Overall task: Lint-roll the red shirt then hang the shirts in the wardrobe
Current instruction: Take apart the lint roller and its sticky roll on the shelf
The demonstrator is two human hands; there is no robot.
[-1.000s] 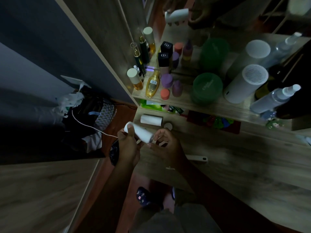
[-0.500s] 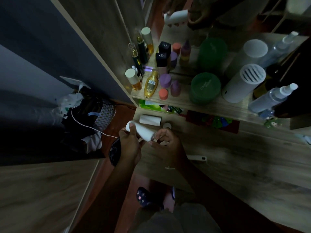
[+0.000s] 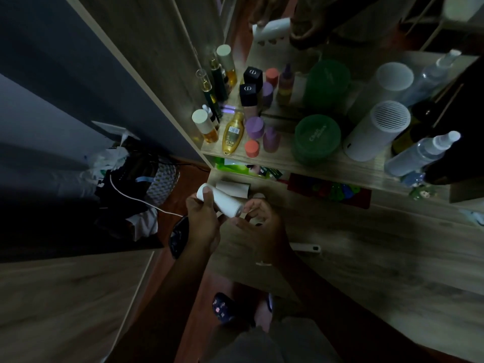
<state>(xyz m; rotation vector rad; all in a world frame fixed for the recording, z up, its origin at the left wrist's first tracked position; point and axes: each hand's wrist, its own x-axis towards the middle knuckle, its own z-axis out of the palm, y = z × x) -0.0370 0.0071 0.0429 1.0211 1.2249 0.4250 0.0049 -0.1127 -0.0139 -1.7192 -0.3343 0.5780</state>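
In dim light I hold a white lint roll (image 3: 223, 202) over the front left corner of the wooden dresser top (image 3: 366, 252). My left hand (image 3: 203, 222) grips the roll's left part, thumb lying across its top. My right hand (image 3: 258, 221) pinches at the roll's right end with curled fingers. A second white roll (image 3: 235, 188) lies on the dresser just behind. A white handle (image 3: 306, 248) lies flat on the dresser, partly hidden behind my right wrist. No red shirt is in view.
A raised shelf (image 3: 327, 163) holds several bottles, two green jars (image 3: 317, 138) and a white cylinder (image 3: 377, 131), doubled in a mirror behind. A pile of dark bags and a white cable (image 3: 136, 199) sits on the floor at left. My slippered feet (image 3: 222, 307) stand below.
The hands and the roll stay in nearly the same place; the fingers of my right hand have shifted a little at the roll's right end.
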